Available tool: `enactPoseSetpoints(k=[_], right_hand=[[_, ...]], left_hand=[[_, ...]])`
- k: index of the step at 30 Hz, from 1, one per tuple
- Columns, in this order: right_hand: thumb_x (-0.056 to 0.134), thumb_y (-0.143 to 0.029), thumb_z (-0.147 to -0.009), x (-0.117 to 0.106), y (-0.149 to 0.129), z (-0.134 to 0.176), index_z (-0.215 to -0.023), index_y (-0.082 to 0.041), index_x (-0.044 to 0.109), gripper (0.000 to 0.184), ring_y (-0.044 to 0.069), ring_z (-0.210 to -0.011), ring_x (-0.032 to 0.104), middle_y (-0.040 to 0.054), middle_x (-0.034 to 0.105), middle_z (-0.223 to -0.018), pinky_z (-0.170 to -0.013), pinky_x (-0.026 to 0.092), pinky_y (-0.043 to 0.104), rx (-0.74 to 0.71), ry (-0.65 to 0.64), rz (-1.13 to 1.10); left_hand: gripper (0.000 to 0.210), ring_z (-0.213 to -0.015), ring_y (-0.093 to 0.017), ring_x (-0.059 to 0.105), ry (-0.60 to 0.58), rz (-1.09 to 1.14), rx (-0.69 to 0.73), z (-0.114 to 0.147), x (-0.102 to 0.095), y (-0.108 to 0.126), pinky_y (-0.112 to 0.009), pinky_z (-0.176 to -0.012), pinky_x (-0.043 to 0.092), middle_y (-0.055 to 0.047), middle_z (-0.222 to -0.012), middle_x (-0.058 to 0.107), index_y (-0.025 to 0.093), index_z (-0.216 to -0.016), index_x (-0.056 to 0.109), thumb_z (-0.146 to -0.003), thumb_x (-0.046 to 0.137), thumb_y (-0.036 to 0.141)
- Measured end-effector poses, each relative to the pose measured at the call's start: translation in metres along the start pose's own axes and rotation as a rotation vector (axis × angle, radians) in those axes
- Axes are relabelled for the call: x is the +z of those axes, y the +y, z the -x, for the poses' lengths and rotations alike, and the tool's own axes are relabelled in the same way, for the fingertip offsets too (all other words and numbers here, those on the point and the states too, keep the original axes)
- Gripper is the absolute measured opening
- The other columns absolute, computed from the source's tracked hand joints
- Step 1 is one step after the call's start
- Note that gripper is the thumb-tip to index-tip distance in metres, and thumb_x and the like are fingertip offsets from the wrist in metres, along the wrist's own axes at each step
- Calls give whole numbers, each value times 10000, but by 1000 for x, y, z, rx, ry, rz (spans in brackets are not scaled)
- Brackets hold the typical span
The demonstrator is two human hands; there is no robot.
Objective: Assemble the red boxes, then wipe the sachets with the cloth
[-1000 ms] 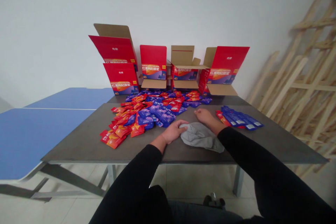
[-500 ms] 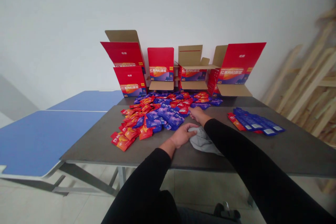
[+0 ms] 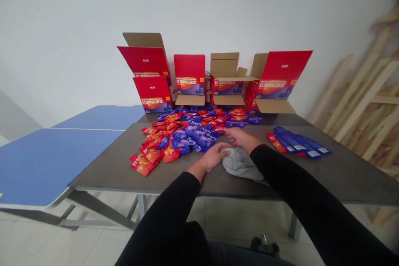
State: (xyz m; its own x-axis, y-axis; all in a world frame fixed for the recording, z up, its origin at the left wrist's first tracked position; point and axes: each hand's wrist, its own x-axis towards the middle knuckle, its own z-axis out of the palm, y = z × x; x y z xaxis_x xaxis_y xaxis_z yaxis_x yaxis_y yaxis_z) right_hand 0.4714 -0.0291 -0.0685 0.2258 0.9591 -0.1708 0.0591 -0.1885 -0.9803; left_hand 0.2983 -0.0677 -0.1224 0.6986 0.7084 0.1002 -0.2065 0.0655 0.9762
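Observation:
My left hand (image 3: 214, 156) is closed at the left edge of a crumpled grey cloth (image 3: 239, 162), thumb and curled fingers pinching its border. Just beyond it, my right hand (image 3: 238, 138) has its fingers pressed together at the near right side of the sachet heap. A red sachet (image 3: 220, 129) lies right at those fingertips; whether they grip it is too small to tell. Purple sachets (image 3: 199, 135) lie loosely piled to the left of my hands, with orange-red sachets (image 3: 145, 164) spread further left. My right forearm covers part of the cloth.
Red cartons with raised flaps line the wall: a stacked pair (image 3: 152, 95) at left, then a carton (image 3: 189, 75), another (image 3: 229, 87), and a wide-flapped one (image 3: 277, 79). Blue and red sachets (image 3: 301, 143) overlap on the dark table (image 3: 106, 170). A blue table (image 3: 62, 153) adjoins at left.
The view has shifted slightly. My left thumb has drawn back a little from over the grey cloth, and more of the cloth shows. My right hand stays by the red sachet.

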Motion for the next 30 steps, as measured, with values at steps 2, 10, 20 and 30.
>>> enactPoseSetpoints(k=[2,10,20,30], right_hand=[[684,-286,-980,-10,-3,17,-657,-239,433,412,69,-423,267,-85,369,-500,-408,192,195,45,-23,-5],[657,-400,-971,-19,4,93,-670,-222,565,362,105,-469,381,-48,495,-539,-479,282,245,-149,-97,223],[813,-417,-869,-2,48,108,-1097,-228,777,298,309,-1113,640,147,700,-1215,-1013,492,428,-665,200,849],[608,-165,-926,-17,53,90,-1096,-183,724,207,260,-1004,654,110,719,-1048,-956,522,375,-622,275,900]], left_hand=[[341,-1195,-278,691,38,98,13,-1,0,2,-471,-1169,440,-109,-1157,795,174,-1048,783,-734,915,185],[321,-1164,-282,743,143,495,48,1,7,26,-438,-1171,493,-126,-1134,814,136,-1098,769,-943,749,417],[351,-1073,-264,784,264,524,120,8,-1,33,-443,-1046,606,-105,-1085,812,157,-1229,701,-886,775,178],[489,-1091,-262,781,336,697,2,11,-1,45,-488,-991,624,-93,-1226,780,252,-1469,574,-995,553,132]])
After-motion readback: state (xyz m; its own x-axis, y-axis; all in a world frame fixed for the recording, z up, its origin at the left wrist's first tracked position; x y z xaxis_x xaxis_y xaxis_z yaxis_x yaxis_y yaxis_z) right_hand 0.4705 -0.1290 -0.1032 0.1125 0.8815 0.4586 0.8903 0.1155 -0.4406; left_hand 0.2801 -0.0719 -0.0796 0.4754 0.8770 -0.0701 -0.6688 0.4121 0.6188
